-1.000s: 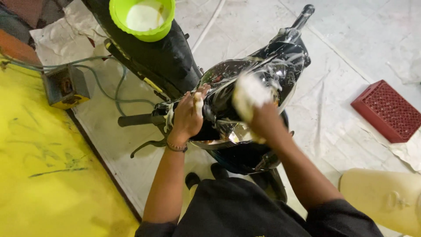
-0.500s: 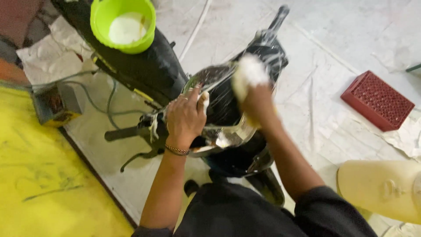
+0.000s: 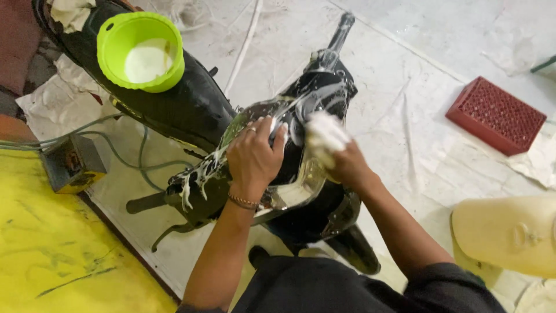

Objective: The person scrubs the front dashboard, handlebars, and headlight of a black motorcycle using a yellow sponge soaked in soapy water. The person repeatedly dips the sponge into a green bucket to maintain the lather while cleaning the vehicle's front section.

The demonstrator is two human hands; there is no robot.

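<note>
green bowl (image 3: 141, 51) upper left, sitting on the black seat (image 3: 185, 107), holds white foamy liquid. left hand (image 3: 253, 159) at centre, fingers spread flat on the sudsy motorcycle front (image 3: 301, 116), gripping nothing. right hand (image 3: 346, 165) closed around a white soapy sponge (image 3: 325, 132), pressed on the panel. sponge blurred; palm hidden. red crate (image 3: 495, 115) right.

Green bowl (image 3: 141, 51) on seat; red crate (image 3: 496, 115); grey box (image 3: 73, 164).

Foamy white sponge (image 3: 325, 133) against soapy motorcycle headlight cowl (image 3: 278, 168)
</note>
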